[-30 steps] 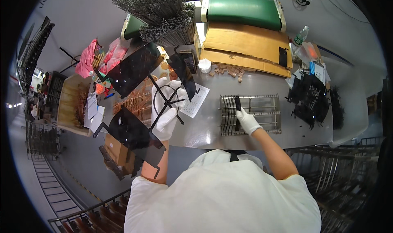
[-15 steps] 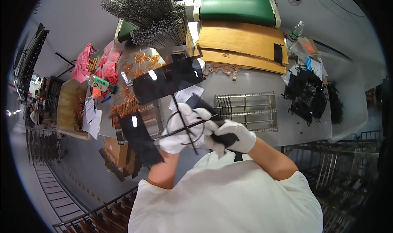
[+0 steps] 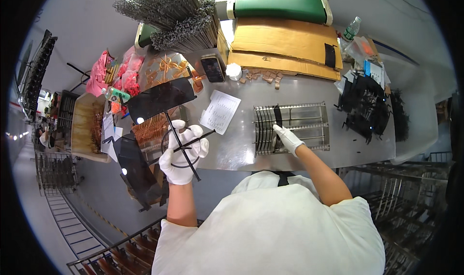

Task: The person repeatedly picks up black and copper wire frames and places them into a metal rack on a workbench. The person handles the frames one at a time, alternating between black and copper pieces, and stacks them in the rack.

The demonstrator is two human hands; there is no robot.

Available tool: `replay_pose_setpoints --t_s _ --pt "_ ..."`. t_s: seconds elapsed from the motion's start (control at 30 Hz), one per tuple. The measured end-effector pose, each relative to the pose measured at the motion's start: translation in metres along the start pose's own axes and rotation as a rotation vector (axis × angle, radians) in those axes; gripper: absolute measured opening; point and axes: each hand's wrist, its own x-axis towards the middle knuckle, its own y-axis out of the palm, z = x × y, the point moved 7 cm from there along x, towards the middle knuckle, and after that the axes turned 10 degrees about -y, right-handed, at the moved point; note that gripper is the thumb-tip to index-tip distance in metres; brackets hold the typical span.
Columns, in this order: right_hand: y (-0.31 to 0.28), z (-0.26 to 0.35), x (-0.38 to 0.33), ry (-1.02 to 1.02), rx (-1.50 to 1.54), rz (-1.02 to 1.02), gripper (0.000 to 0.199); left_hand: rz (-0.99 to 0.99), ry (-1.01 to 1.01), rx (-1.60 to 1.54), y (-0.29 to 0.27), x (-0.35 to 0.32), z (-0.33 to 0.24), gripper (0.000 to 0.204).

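My left hand (image 3: 181, 154), in a white glove, is closed around a black cross-shaped rod frame (image 3: 180, 142) with a ring at its middle. Two curved black panels, an upper one (image 3: 162, 100) and a lower one (image 3: 137, 166), appear attached at two of its ends. Each has a bright oval spot. Over the slotted metal rack (image 3: 304, 126), my gloved right hand (image 3: 289, 139) grips a thin black panel (image 3: 277, 114), seen nearly edge-on between the rails. Several similar black pieces (image 3: 262, 130) stand in the rack's left side. My right fingertips are partly hidden.
Beside the left hand lies a rack of copper-coloured pieces (image 3: 157, 134). A printed sheet (image 3: 221, 112), a phone (image 3: 212, 68) and a white round container (image 3: 234, 71) rest on the metal table. Cardboard (image 3: 285, 45) lies behind; black parts (image 3: 362, 106) are piled at right.
My hands have moved apart. My left hand shifted left with the frame and panels; my right hand went from beside the frame to the metal rack, where another black panel now stands.
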Motion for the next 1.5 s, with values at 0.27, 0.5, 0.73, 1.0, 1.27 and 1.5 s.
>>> replay_pose_setpoints --t_s 0.27,0.5,0.73,1.0,1.27,1.5 --pt "0.000 0.080 -0.033 0.074 -0.807 -0.031 0.093 -0.187 -0.142 0.174 0.010 0.008 0.025 0.067" --pt "0.031 0.217 -0.115 -0.843 -0.784 -0.086 0.102 0.128 -0.592 0.320 0.025 0.001 0.089 0.110" --pt "-0.010 0.117 -0.087 -0.353 0.464 -0.074 0.031 0.388 -0.553 -0.134 0.023 -0.005 0.028 0.125" --pt "-0.013 0.004 -0.015 0.044 0.192 -0.039 0.066 0.287 -0.620 0.024 0.018 0.002 0.050 0.118" --pt "-0.019 0.037 -0.012 -0.050 -0.673 -0.132 0.102 -0.172 -0.891 -0.080 0.008 0.017 0.115 0.115" --pt "0.014 0.209 -0.117 -1.066 -1.097 -0.333 0.100 0.058 -1.378 0.236 0.016 0.020 0.170 0.096"
